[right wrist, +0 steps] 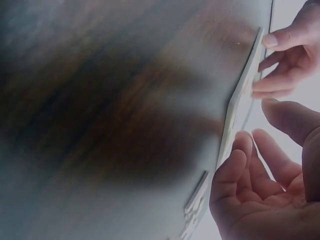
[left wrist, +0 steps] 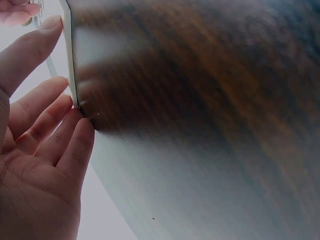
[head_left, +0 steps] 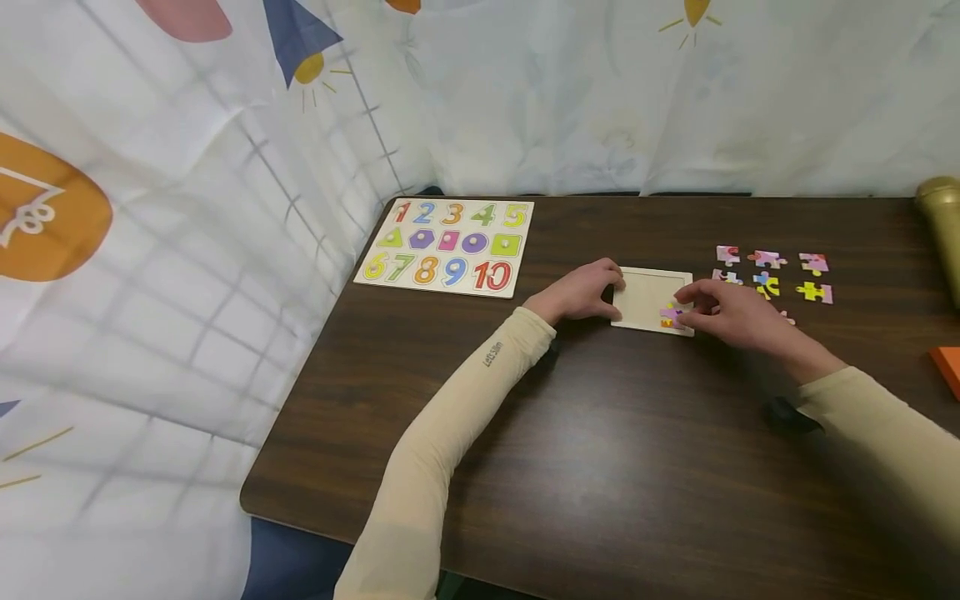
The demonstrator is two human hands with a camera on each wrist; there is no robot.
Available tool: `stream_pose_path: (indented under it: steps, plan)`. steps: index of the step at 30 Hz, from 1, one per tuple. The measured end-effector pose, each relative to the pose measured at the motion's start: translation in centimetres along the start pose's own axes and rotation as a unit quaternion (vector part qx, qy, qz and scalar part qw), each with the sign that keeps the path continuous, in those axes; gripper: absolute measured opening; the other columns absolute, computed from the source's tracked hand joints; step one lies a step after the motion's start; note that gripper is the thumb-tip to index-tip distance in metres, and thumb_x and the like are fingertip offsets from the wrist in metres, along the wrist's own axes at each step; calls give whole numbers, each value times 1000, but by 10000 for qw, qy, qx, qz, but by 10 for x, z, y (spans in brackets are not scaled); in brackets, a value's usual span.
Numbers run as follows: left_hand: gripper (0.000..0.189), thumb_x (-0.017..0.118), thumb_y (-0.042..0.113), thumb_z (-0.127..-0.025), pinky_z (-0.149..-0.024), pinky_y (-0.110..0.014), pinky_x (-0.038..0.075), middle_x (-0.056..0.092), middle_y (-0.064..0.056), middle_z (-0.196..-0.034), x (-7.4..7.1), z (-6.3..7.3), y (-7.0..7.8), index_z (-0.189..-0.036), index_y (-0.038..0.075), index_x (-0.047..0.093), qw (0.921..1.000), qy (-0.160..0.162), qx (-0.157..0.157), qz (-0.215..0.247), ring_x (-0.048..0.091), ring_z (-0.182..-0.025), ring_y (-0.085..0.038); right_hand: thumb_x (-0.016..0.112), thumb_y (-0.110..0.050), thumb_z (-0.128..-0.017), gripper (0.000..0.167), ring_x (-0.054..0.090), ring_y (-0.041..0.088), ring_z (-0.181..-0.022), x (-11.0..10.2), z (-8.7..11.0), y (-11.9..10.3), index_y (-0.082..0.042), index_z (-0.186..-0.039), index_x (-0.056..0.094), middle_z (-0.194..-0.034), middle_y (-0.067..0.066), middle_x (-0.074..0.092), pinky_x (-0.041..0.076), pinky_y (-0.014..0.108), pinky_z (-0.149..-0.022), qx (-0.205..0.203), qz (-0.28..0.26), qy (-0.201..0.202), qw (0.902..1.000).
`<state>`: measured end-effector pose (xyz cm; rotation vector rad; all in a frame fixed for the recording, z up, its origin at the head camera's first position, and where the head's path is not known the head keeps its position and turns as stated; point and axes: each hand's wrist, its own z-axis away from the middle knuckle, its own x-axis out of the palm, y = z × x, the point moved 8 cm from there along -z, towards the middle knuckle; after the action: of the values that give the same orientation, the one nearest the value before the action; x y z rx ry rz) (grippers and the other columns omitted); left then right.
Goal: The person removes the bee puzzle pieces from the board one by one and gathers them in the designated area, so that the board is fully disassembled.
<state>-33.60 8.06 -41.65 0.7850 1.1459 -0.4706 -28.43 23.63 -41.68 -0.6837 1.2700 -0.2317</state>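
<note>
A pale wooden puzzle tray (head_left: 641,297) with a raised rim lies on the table. In its near right corner sits a pink, yellow and orange jigsaw piece (head_left: 668,317). My left hand (head_left: 581,292) rests at the tray's left side, thumb by the near corner and fingers by the far one. From the left wrist view, the left fingertips (left wrist: 75,100) touch the tray's edge. My right hand (head_left: 731,312) is over the tray's right rim, fingertips close to the piece. Thumb and fingers of this right hand (right wrist: 265,175) are spread apart in the right wrist view.
Several loose jigsaw pieces (head_left: 813,292) lie right of the tray, some partly hidden behind my right hand. A number-and-shape board (head_left: 447,247) lies at the back left. An orange object (head_left: 948,367) and a gold-coloured cylinder (head_left: 941,233) stand at the right edge. A printed curtain (head_left: 540,100) hangs behind the table.
</note>
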Motion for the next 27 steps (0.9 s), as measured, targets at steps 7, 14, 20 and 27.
stream_pose_path:
  steps: [7, 14, 20, 27]
  plan:
    - [52, 73, 32, -89, -106, -22, 32, 45, -10, -140, 1, 0, 0, -131, 5, 58, 10000, 11, -3, -21, 45, -127, -18, 70, -27, -92, 46, 56, 32, -95, 3, -4, 2, 4, -124, 58, -111, 22, 62, 45, 48, -81, 34, 67, -124, 9999]
    - [52, 73, 32, -89, -106, -22, 32, 45, -10, -140, 2, 0, -1, -131, 5, 58, 10000, 30, 26, -14, 45, -127, -18, 70, -21, -91, 41, 56, 28, -92, 6, -5, 1, 3, -123, 60, -109, 18, 64, 44, 43, -79, 27, 79, -131, 9999]
    - [52, 73, 32, -89, -106, -22, 32, 46, -10, -140, 1, 2, -2, -130, 5, 59, 10000, 31, -8, -46, 45, -127, -18, 72, -23, -90, 42, 56, 26, -88, 7, -6, -1, 3, -121, 60, -104, 15, 64, 44, 42, -76, -73, 93, -168, 9998]
    - [51, 73, 32, -89, -106, -23, 32, 46, -10, -139, -1, 1, 1, -130, 5, 59, 10000, 62, 55, -24, 45, -127, -18, 71, -23, -91, 41, 56, 27, -88, 6, -6, 2, 3, -121, 60, -103, 15, 64, 43, 43, -77, 16, 139, -185, 9997]
